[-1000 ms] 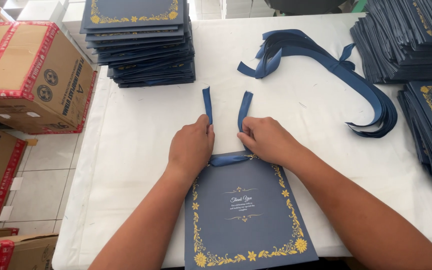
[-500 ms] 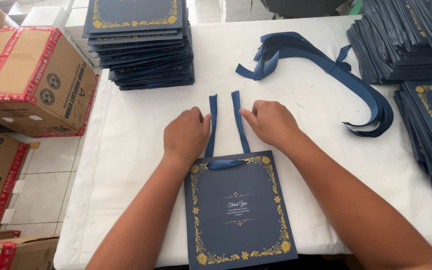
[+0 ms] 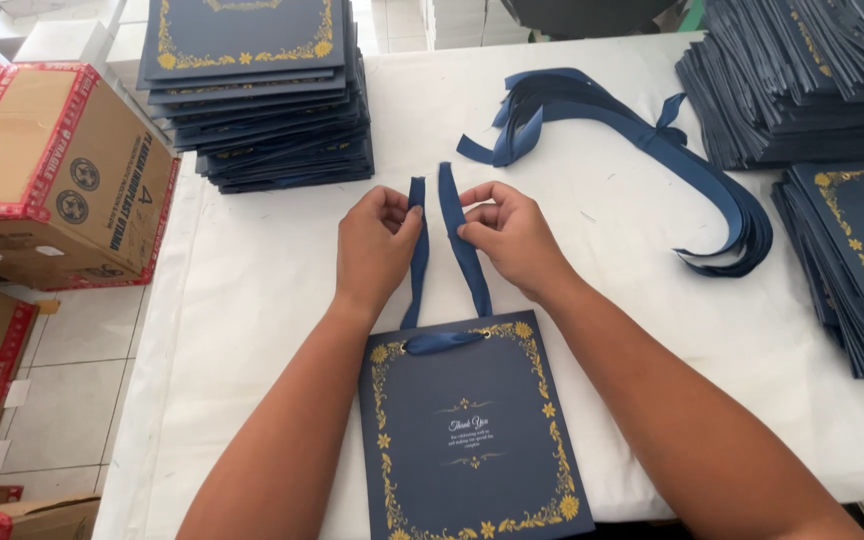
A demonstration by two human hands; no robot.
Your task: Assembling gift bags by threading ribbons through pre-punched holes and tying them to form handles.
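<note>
Head view, looking down on a white-covered table [image 3: 252, 300]. A flat navy paper bag [image 3: 467, 430] with a gold floral border lies face-up at the near edge of the table, directly in front of the person. A navy ribbon [image 3: 439, 342] is threaded across the bag's top edge, and its two ends run up and away from the bag, side by side but apart.

Left hand [image 3: 374, 243] — fingers closed in a pinch on the left ribbon end, near its tip. Right hand [image 3: 512, 230] — fingers likewise pinched on the right ribbon end, just below its tip. Both strands look pulled fairly straight between bag and fingers. The hands sit close together, not touching.

Surroundings:
- Stack of matching navy bags [image 3: 257, 90] at the far left of the table, well apart from the hands.
- Bundle of loose navy ribbons [image 3: 642, 140] lies beyond the right hand, curving toward the right side of the table.
- Two further piles of navy bags on the right: a far pile [image 3: 802, 80] and a nearer pile [image 3: 852, 260] by the table's right edge.
- Cardboard boxes [image 3: 42, 170] with red tape stand on the tiled floor to the left of the table.
</note>
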